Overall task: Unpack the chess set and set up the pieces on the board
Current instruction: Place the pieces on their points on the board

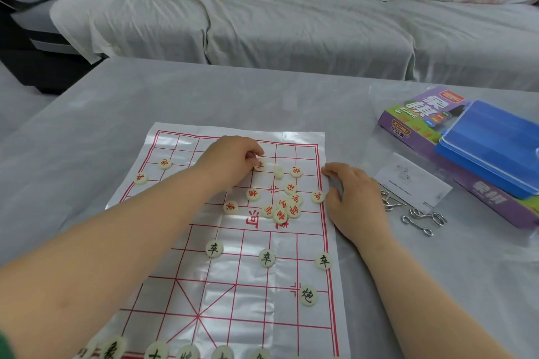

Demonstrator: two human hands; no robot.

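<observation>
Now our left hand [233, 159] pinches a red piece [259, 165]; the heap [284, 204] lies between it and our flat, empty right hand [354, 201]

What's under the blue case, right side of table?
The blue case lies on a purple chess box. The box's printed far end and near side stick out. The box's middle is covered, and the closed case hides its own contents.
</observation>
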